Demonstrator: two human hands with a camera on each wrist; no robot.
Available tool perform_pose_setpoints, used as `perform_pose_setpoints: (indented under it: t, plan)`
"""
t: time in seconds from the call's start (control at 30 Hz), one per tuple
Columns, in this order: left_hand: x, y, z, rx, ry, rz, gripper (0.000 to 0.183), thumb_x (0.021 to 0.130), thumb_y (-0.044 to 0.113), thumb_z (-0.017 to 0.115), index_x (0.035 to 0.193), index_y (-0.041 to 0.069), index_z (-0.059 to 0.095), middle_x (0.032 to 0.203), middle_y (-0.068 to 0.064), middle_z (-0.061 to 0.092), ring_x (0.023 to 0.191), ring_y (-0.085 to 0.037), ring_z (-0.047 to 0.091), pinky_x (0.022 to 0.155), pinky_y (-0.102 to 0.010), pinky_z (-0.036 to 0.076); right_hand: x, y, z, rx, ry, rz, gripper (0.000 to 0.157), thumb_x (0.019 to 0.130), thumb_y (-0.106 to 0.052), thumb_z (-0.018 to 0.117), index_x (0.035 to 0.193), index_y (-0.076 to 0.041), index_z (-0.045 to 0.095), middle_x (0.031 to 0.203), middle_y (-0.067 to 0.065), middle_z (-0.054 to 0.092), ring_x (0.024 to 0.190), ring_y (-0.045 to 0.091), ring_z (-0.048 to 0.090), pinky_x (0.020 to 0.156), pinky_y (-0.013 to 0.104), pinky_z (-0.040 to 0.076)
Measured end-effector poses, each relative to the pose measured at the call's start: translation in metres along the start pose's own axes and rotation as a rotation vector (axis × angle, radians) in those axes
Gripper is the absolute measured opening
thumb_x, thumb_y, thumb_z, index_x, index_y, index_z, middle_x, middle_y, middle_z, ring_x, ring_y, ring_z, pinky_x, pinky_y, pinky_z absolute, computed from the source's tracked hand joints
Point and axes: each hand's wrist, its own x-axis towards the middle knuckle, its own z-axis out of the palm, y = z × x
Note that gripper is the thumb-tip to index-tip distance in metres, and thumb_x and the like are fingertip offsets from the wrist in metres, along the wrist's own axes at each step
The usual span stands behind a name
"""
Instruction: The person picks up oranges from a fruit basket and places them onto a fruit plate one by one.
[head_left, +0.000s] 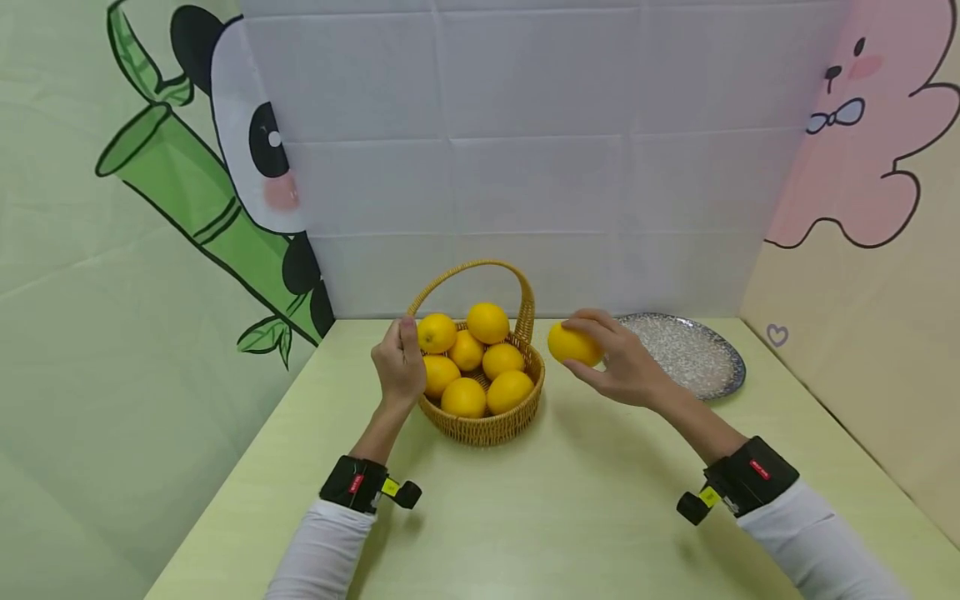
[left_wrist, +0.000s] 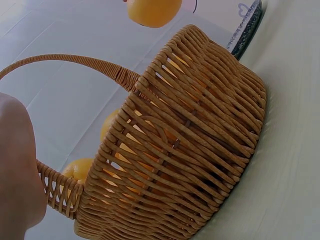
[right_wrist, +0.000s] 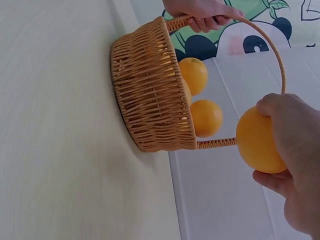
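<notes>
My left hand point(head_left: 399, 360) grips the left side of the arched handle point(right_wrist: 272, 45) of a wicker basket point(head_left: 483, 429). Curled fingers wrap that handle in the right wrist view. Inside the basket lie several smooth yellow citrus fruits point(head_left: 464, 398), looking more orange in the wrist views. Just right of the basket, my right hand point(head_left: 626, 367) holds another yellow citrus fruit point(head_left: 573, 343) between thumb and fingers, raised above the table. In the left wrist view this held fruit point(left_wrist: 154, 11) appears past the basket's rim.
A speckled grey plate with a dark blue rim point(head_left: 705, 362) sits at the table's back right, partly behind my right hand. The pale table point(head_left: 495, 517) meets a white cloth backdrop point(head_left: 540, 183) behind, with printed cartoon walls on both sides.
</notes>
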Motion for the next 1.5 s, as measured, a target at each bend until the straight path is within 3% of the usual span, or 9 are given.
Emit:
perform_pose_setpoints:
  t: [0.33, 0.7, 1.13, 1.5]
  plan:
    - [0.001, 0.0, 0.001, -0.001, 0.008, -0.002, 0.056, 0.112, 0.035, 0.04, 0.065, 0.006, 0.038, 0.052, -0.005, 0.03, 0.042, -0.015, 0.022, 0.04, -0.023, 0.015, -0.015, 0.017, -0.026, -0.082, 0.056, 0.126, 0.055, 0.083, -0.014, 0.084, 0.133, -0.003, 0.064, 0.138, 0.011, 0.055, 0.119, 0.024, 0.055, 0.092, 0.047, 0.055]
    - [0.0, -0.002, 0.001, 0.017, 0.011, 0.001, 0.055, 0.112, 0.033, 0.04, 0.065, 0.006, 0.038, 0.052, -0.004, 0.03, 0.042, -0.014, 0.022, 0.039, -0.023, 0.015, -0.027, 0.054, -0.043, -0.141, 0.132, 0.193, 0.055, 0.081, -0.011, 0.085, 0.131, 0.0, 0.065, 0.135, 0.017, 0.057, 0.119, 0.032, 0.054, 0.088, 0.051, 0.053]
    - [0.0, -0.001, 0.0, 0.023, 0.01, -0.009, 0.057, 0.113, 0.037, 0.039, 0.065, 0.005, 0.039, 0.052, -0.004, 0.03, 0.042, -0.014, 0.022, 0.039, -0.023, 0.015, -0.036, 0.082, -0.048, -0.133, 0.127, 0.366, 0.053, 0.087, -0.012, 0.081, 0.134, 0.001, 0.061, 0.138, 0.023, 0.053, 0.12, 0.039, 0.051, 0.086, 0.061, 0.053]
    - [0.0, -0.001, 0.001, 0.019, 0.006, -0.015, 0.059, 0.112, 0.041, 0.038, 0.065, 0.006, 0.039, 0.052, -0.004, 0.03, 0.041, -0.016, 0.023, 0.039, -0.023, 0.016, -0.039, 0.108, -0.041, -0.171, 0.067, 0.507, 0.055, 0.091, -0.022, 0.077, 0.139, -0.003, 0.059, 0.142, 0.023, 0.05, 0.123, 0.04, 0.048, 0.088, 0.06, 0.048]
